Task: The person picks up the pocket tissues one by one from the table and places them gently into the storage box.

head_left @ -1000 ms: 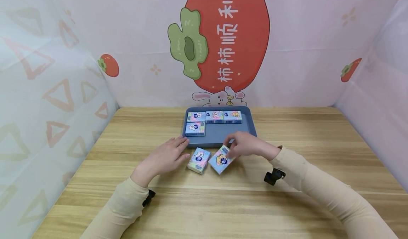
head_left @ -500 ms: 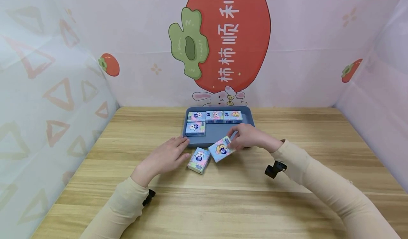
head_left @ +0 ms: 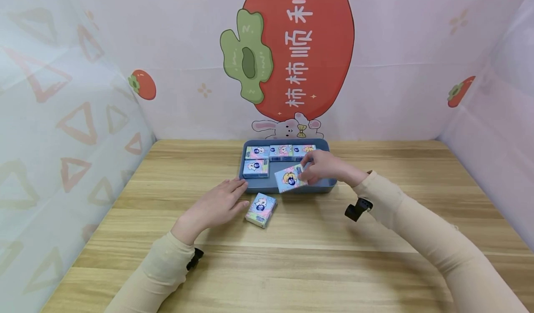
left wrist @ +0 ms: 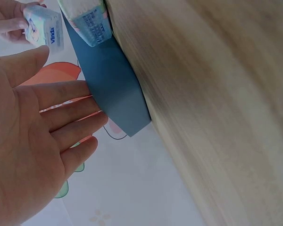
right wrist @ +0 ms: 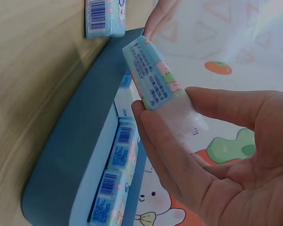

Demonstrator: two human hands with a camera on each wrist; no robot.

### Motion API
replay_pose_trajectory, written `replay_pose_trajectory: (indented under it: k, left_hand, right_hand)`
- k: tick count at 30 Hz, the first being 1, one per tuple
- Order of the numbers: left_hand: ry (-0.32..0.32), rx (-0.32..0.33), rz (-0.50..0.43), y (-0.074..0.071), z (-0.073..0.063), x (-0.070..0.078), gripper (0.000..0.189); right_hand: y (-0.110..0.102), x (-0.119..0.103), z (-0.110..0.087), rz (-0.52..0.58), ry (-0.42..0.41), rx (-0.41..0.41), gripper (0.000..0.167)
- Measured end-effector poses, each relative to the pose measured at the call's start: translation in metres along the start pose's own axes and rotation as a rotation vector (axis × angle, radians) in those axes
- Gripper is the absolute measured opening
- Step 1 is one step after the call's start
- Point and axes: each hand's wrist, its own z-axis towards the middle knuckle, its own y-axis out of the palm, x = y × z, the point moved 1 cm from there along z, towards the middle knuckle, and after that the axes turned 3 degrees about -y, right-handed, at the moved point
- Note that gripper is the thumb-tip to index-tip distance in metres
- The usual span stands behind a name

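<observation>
My right hand [head_left: 323, 167] pinches a pack of tissues [head_left: 289, 179] with a yellow cartoon figure between thumb and fingers, tilted above the front of the blue tray [head_left: 325, 189]. In the right wrist view the held tissue pack [right wrist: 153, 75] shows its printed side. My left hand [head_left: 219, 204] has its fingers extended, the tips at the tray's front left corner; the left wrist view shows its straight fingers [left wrist: 68, 113] by the tray wall. Just right of the left thumb, another tissue pack [head_left: 261, 209] lies on the table.
Three tissue packs line the tray's back, the middle one [head_left: 281, 151] between two others. A further pack [head_left: 256, 168] sits in front of the left one. Wooden table [head_left: 267, 276] surrounds the tray, and a printed cloth [head_left: 183, 104] hangs behind.
My right hand has lifted the yellow-figure tissue pack off the table and carried it forward, from in front of the tray to above it. The left hand stays where it was.
</observation>
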Motion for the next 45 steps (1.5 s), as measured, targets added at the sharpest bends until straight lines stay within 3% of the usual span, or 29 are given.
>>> replay_pose_trajectory:
  k: [19, 37, 45]
  left_hand:
    - [0.01, 0.007, -0.006, 0.001, 0.0, 0.001, 0.058]
    - [0.018, 0.02, 0.006, 0.002, 0.001, 0.0, 0.055]
    - [0.016, 0.017, -0.024, -0.001, 0.0, 0.001, 0.055]
  right_hand:
    - [-0.018, -0.004, 0.022, 0.032, 0.067, 0.041, 0.045]
    - [-0.022, 0.008, 0.048, 0.052, 0.105, 0.076, 0.04]
    - [-0.022, 0.012, 0.055, -0.017, 0.11, 0.097, 0.038]
